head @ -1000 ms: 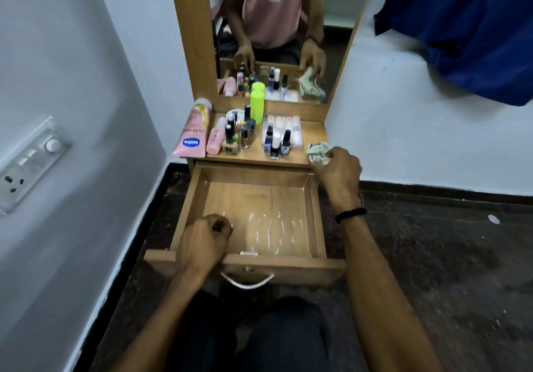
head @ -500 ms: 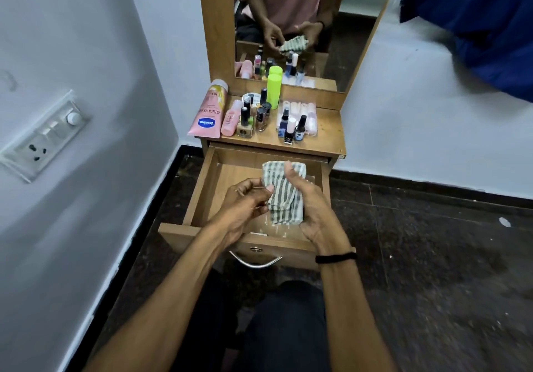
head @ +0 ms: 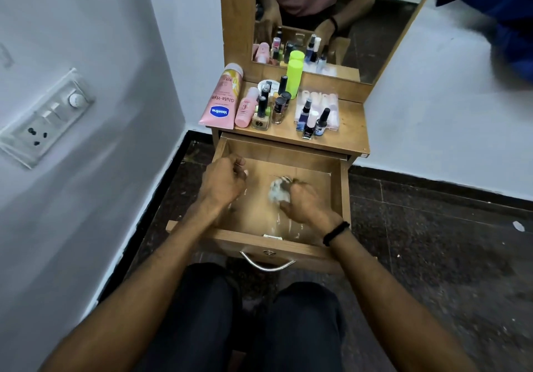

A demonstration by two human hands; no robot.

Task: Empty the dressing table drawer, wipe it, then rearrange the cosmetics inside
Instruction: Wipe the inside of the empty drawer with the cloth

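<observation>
- Head view: the drawer (head: 288, 152) is pulled out, with pale streaks on its wooden floor.
- The right hand (head: 307, 205) is inside it, fingers curled tight round a crumpled cloth (head: 276, 192) pressed to the drawer floor; both are blurred.
- The left hand (head: 223, 181) hovers over the drawer's left side, fingers curled in, with nothing visible in them.
- The cosmetics (head: 261, 112) stand on the tabletop (head: 350, 129) above.

One head cam, wide-angle, looks fwd & steeply down into open drawer (head: 282, 152), close up.
</observation>
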